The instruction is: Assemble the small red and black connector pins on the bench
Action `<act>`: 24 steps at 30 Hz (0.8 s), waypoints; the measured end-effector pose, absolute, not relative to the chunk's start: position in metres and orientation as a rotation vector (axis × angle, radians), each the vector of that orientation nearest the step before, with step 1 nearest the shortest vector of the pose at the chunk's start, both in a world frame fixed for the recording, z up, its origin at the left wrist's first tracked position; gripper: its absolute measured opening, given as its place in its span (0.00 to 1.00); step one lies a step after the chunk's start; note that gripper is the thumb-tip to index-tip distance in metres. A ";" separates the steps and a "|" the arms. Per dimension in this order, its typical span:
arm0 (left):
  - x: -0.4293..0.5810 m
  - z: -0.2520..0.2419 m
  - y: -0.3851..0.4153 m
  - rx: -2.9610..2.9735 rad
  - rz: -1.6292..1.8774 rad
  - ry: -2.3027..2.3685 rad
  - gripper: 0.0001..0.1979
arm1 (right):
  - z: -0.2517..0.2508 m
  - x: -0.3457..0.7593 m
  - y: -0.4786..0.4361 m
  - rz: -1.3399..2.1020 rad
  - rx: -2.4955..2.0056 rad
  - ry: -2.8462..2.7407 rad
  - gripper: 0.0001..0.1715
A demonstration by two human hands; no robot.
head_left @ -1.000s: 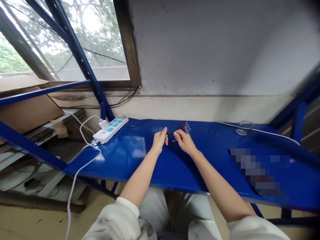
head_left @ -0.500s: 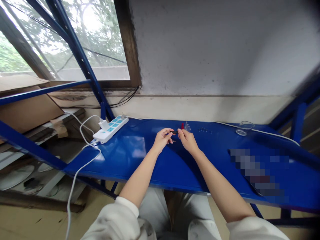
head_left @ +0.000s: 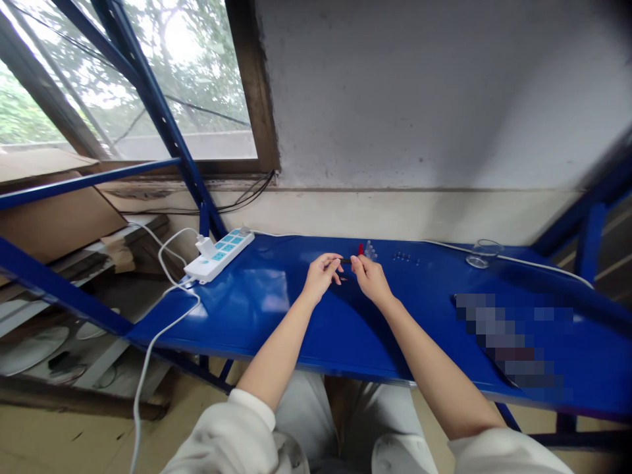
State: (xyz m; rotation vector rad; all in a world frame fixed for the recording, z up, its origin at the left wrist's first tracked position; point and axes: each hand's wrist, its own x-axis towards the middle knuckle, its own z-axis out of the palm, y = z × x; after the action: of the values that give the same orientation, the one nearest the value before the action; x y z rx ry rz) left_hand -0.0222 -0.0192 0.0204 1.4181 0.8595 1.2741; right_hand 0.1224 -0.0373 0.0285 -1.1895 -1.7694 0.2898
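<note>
Over the blue table (head_left: 345, 336), my left hand (head_left: 322, 273) and my right hand (head_left: 369, 276) meet around a small, dark, stick-like piece (head_left: 346, 261). Each pinches one end of it between thumb and fingers; its exact kind is too small to tell. A thin pointed tip (head_left: 344, 279) shows just below, by my left fingers, and I cannot tell what it belongs to. Just behind my right hand lie a small red piece (head_left: 361, 249) and a cluster of clear plastic pieces (head_left: 370, 251). Several tiny clear pieces (head_left: 402, 256) are lined up to their right.
A white power strip (head_left: 217, 255) with a plug and white cable lies at the table's left. A clear round container (head_left: 476, 261) stands at the back right. A blurred-out flat dark object (head_left: 508, 349) lies at right. Blue rack posts (head_left: 168, 131) rise at the left.
My hands stay in almost the same place, still holding the dark piece between them. Only slight finger shifts show, and the view has moved very little.
</note>
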 end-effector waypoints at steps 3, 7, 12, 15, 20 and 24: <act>-0.021 0.021 -0.020 1.428 1.280 0.882 0.15 | 0.031 0.121 -0.040 0.283 -1.189 -1.775 0.23; -0.020 0.022 -0.022 1.426 1.259 0.897 0.17 | 0.033 0.120 -0.042 0.290 -1.195 -1.787 0.23; -0.021 0.026 -0.023 1.317 1.264 0.976 0.23 | 0.032 0.121 -0.041 0.306 -1.176 -1.777 0.23; -0.022 0.029 -0.025 1.227 1.313 0.976 0.24 | 0.031 0.121 -0.041 0.324 -1.170 -1.758 0.23; -0.024 0.032 -0.026 1.246 1.287 0.876 0.21 | 0.031 0.121 -0.040 0.348 -1.150 -1.729 0.22; -0.025 0.031 -0.024 1.209 1.303 0.807 0.20 | 0.032 0.122 -0.040 0.376 -1.124 -1.732 0.18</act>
State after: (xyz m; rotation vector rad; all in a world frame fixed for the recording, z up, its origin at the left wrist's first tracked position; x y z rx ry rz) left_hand -0.0245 -0.0243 0.0309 1.2085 0.8071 1.3034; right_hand 0.1216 -0.0401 0.0323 -1.1237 -1.7317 0.3759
